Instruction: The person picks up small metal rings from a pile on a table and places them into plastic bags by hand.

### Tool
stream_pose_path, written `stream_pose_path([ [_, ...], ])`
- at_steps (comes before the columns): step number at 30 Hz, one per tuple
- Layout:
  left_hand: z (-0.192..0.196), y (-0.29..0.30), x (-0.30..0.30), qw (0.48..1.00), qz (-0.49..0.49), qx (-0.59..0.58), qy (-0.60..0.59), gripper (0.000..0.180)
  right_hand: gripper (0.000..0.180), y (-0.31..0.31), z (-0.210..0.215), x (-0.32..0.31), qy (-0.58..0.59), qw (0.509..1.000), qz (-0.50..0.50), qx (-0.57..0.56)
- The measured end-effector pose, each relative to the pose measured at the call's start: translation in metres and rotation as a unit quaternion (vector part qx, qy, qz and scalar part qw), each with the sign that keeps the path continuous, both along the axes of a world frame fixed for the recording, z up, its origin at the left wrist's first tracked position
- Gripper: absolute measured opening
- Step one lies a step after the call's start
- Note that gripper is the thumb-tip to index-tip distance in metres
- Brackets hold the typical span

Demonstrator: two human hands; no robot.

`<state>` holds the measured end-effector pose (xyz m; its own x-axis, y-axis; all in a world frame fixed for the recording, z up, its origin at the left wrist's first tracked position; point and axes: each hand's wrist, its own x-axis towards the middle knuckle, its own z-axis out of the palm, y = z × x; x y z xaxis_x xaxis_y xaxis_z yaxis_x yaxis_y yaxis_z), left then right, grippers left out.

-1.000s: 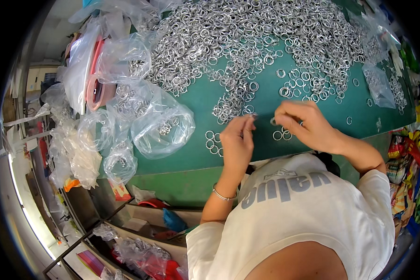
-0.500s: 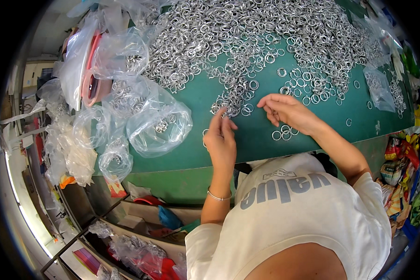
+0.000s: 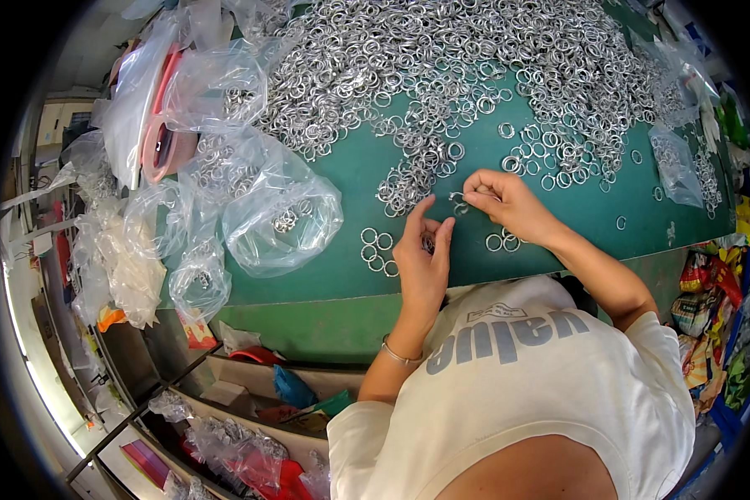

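Note:
My right hand [image 3: 512,204] pinches a silver metal ring [image 3: 458,200] between thumb and fingertips, just above the green tabletop. Close by on the left, my left hand [image 3: 423,262] has thumb and forefinger apart, while its other fingers curl round some metal rings [image 3: 427,242], mostly hidden in the palm. Beside the left hand lies a small flat group of rings [image 3: 377,250]. A few more rings [image 3: 502,242] lie below the right wrist. Ahead of both hands, a small heap of rings [image 3: 412,179] trails from the big pile [image 3: 442,50].
Clear plastic bags [image 3: 283,217] with some rings inside crowd the table's left side, next to a pink container [image 3: 162,142]. Another clear bag [image 3: 677,167] lies at the right. Below the table's front edge is an open drawer [image 3: 258,379] with bags; colourful packets [image 3: 704,300] stand at right.
My left hand has drawn back from the small heap, moving right and nearer, with rings now in its palm. My right hand has closed its fingertips on a ring.

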<state>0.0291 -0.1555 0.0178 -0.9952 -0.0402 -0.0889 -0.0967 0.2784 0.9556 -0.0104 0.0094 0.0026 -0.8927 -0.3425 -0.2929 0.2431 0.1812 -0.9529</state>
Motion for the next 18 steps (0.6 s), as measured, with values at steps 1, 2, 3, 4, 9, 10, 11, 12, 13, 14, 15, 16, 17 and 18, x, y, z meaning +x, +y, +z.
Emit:
stream_pose_path([
  [1, 0.000, 0.002, -0.002, 1.000, 0.001, 0.004, 0.007, 0.031, 0.010, 0.002, 0.002, 0.000, -0.060, 0.996, -0.007, -0.063],
  [2, 0.000, 0.003, -0.004, 1.000, -0.019, 0.009, 0.007, 0.031, 0.011, 0.004, 0.005, 0.001, -0.119, 0.985, -0.014, -0.125],
  [3, -0.001, 0.004, -0.006, 0.999, -0.039, 0.014, 0.007, 0.030, 0.011, 0.005, 0.008, 0.001, -0.178, 0.966, -0.021, -0.186],
  [4, -0.002, 0.004, -0.006, 0.998, -0.059, 0.018, 0.007, 0.029, 0.011, 0.005, 0.010, 0.002, -0.180, 0.964, -0.020, -0.194],
  [9, -0.008, 0.006, -0.006, 0.998, -0.050, 0.038, 0.015, 0.015, 0.014, 0.003, 0.021, 0.005, -0.187, 0.958, -0.025, -0.216],
  [10, -0.007, 0.006, -0.007, 0.998, -0.044, 0.046, 0.026, 0.011, 0.014, 0.003, 0.021, 0.006, -0.195, 0.955, -0.029, -0.222],
  [11, -0.006, 0.005, -0.007, 0.997, -0.050, 0.063, 0.019, 0.010, 0.014, 0.003, 0.021, 0.007, -0.203, 0.952, -0.034, -0.228],
  [12, -0.005, 0.004, -0.007, 0.995, -0.057, 0.080, 0.013, 0.008, 0.014, 0.003, 0.021, 0.008, -0.211, 0.948, -0.038, -0.235],
  [13, -0.005, 0.003, -0.008, 0.993, -0.064, 0.098, 0.006, 0.006, 0.014, 0.003, 0.021, 0.009, -0.201, 0.952, -0.042, -0.226],
  [14, -0.004, 0.004, -0.008, 0.994, -0.051, 0.094, 0.026, 0.006, 0.014, 0.003, 0.020, 0.009, -0.192, 0.956, -0.046, -0.217],
  [15, -0.003, 0.004, -0.008, 0.994, -0.039, 0.091, 0.046, 0.005, 0.014, 0.004, 0.020, 0.010, -0.183, 0.960, -0.051, -0.208],
  [16, -0.002, 0.004, -0.008, 0.994, -0.025, 0.089, 0.065, 0.004, 0.014, 0.004, 0.021, 0.011, -0.180, 0.962, -0.039, -0.202],
  [17, -0.001, 0.004, -0.008, 0.993, -0.025, 0.085, 0.072, 0.005, 0.014, 0.004, 0.024, 0.012, -0.178, 0.964, -0.028, -0.195],
  [18, 0.001, 0.005, -0.008, 0.993, -0.024, 0.081, 0.079, 0.007, 0.015, 0.004, 0.026, 0.013, -0.175, 0.966, -0.017, -0.189],
])
